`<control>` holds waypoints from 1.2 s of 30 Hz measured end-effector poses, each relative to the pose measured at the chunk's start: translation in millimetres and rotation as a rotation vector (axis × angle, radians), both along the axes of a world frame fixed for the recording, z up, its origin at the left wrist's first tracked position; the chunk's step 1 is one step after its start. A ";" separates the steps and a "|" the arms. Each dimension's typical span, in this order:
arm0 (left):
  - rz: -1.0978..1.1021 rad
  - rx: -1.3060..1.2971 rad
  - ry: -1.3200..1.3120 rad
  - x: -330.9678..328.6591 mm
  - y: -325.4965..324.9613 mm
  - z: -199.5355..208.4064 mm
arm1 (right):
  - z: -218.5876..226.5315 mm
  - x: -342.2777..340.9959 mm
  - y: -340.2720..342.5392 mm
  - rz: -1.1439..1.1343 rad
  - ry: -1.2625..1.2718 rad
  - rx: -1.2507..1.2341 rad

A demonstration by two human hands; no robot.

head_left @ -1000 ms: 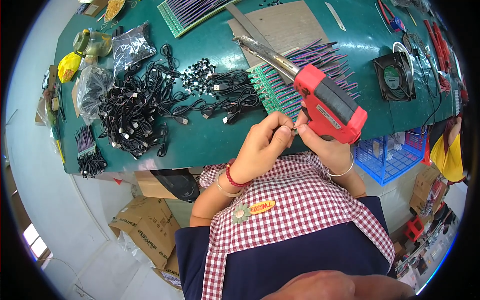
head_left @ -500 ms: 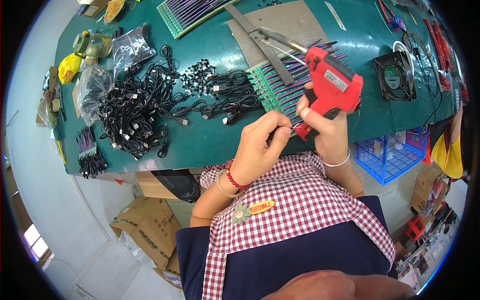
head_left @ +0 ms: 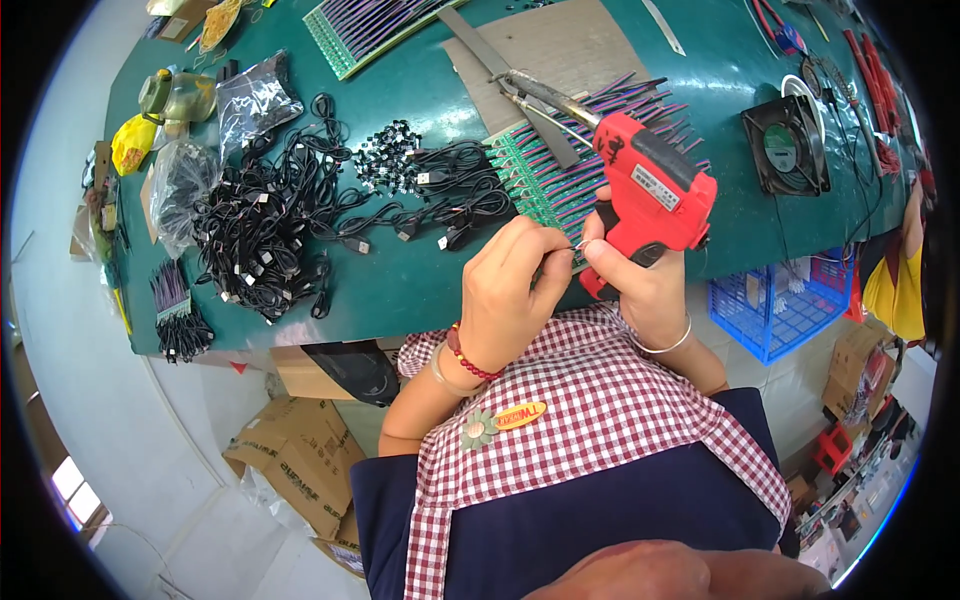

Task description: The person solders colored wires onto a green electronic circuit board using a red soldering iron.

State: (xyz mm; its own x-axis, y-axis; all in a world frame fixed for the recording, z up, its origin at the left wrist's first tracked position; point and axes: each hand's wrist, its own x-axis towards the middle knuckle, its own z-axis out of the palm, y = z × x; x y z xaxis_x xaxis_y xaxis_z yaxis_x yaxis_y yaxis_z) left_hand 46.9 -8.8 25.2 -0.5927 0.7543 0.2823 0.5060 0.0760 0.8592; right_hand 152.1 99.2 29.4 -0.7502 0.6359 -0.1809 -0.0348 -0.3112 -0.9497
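Observation:
A red soldering gun (head_left: 640,190) with a long metal tip is in my right hand (head_left: 648,290), its tip pointing up and left over a metal bar (head_left: 525,100). My right thumb reaches toward thin wire ends (head_left: 580,244) at the gun's left side. My left hand (head_left: 510,285) pinches a thin dark wire there; most of it is hidden by the fingers. Both hands meet at the table's front edge. Just beyond them lies a green circuit board panel (head_left: 520,175) with rows of purple and black wires, partly covered by the bar.
Left of my hands are a heap of black USB cables (head_left: 255,240), small black-and-white parts (head_left: 388,158) and a wire bundle (head_left: 175,310). A brown board (head_left: 590,50) and another wired panel (head_left: 370,30) lie beyond. A fan (head_left: 785,145) stands right; a blue crate (head_left: 775,310) is below the table edge.
My right hand has shifted its hold on the soldering gun, and its thumb has come to the wire ends beside my left fingers. The gun has moved slightly left and down.

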 end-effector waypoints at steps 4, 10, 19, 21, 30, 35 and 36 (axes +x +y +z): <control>0.042 0.025 0.001 2.0 -0.6 -4.0 | 1.4 5.6 0.0 0.113 -0.173 0.100; 0.053 0.016 0.037 1.2 0.0 -4.2 | 6.0 2.8 9.7 0.041 -0.096 0.131; 0.037 0.003 0.154 -0.8 1.2 -7.2 | -2.6 -9.5 5.4 -0.036 -0.125 0.108; 0.056 0.002 0.173 -4.6 1.8 -8.8 | -9.5 -11.7 6.8 -0.161 -0.075 -0.036; 0.102 -0.241 0.425 -25.3 7.7 -31.4 | -13.4 46.6 25.8 -0.130 0.011 -0.075; 0.132 -0.313 0.431 -27.0 10.9 -31.9 | -32.5 81.7 21.6 -0.001 -0.090 -0.051; 0.142 -0.325 0.421 -26.6 11.4 -32.0 | -37.3 88.7 20.4 0.031 -0.123 -0.011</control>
State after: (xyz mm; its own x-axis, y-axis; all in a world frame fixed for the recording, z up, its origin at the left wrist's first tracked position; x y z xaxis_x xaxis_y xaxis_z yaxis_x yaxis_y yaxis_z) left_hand 20.4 2.5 -6.8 -0.5812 0.7630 0.2828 0.7665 0.3966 0.5051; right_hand 240.8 119.5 -7.9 -0.7410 0.6108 -0.2792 0.0913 -0.3203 -0.9429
